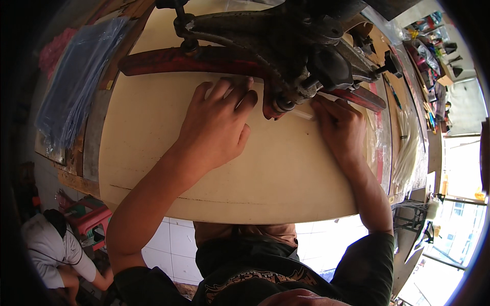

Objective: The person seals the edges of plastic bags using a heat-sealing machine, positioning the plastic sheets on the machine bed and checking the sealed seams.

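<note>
A dark metal machine head (240, 28) with black knobs stands over the tan board at the far middle. Under it runs a worn red bar (168, 61), with another red section (360, 97) at the right. My left hand (212, 122) rests just in front of the bar, fingers bent and apart, thumb loose; its fingertips are at the bar's near edge. Right of the machine's centre, my right hand (342, 125) has its fingers drawn together at the end of a clear plastic strip (301, 113). The strip's other end is hidden by the machine.
The tan board (245, 178) spans the worktop. Stacked clear plastic sheets (81, 81) lie at the left. Bundled pale strips (408, 148) lie at the right, near cluttered tools (434, 97). A red plastic stool (89, 217) and another person in white (56, 250) are at lower left.
</note>
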Available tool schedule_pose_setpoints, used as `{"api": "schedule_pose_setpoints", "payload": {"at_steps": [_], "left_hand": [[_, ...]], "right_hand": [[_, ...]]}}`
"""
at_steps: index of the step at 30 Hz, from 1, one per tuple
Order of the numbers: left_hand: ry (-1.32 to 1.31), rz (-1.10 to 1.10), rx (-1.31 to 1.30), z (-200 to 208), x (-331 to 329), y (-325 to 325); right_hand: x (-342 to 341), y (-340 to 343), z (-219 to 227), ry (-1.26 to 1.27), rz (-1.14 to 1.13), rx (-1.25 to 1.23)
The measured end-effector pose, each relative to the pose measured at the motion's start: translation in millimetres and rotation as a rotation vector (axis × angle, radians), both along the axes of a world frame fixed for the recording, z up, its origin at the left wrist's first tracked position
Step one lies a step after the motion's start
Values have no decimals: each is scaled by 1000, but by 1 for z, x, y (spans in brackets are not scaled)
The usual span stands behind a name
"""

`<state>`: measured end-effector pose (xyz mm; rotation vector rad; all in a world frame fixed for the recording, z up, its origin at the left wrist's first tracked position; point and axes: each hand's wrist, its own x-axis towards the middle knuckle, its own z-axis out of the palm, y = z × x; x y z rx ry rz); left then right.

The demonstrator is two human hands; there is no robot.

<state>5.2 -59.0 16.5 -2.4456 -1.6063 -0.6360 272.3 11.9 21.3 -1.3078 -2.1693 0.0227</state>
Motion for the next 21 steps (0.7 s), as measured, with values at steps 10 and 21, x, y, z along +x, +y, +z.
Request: {"api": "schedule_pose_setpoints", "payload": {"at_steps": [10,21], "left_hand": [[0,2,10,0,0,0],[11,7,-3,1,1,0]], "right_hand": [[1,0,0,-15,-9,-12],[3,1,-1,-8,-5,-6]]}}
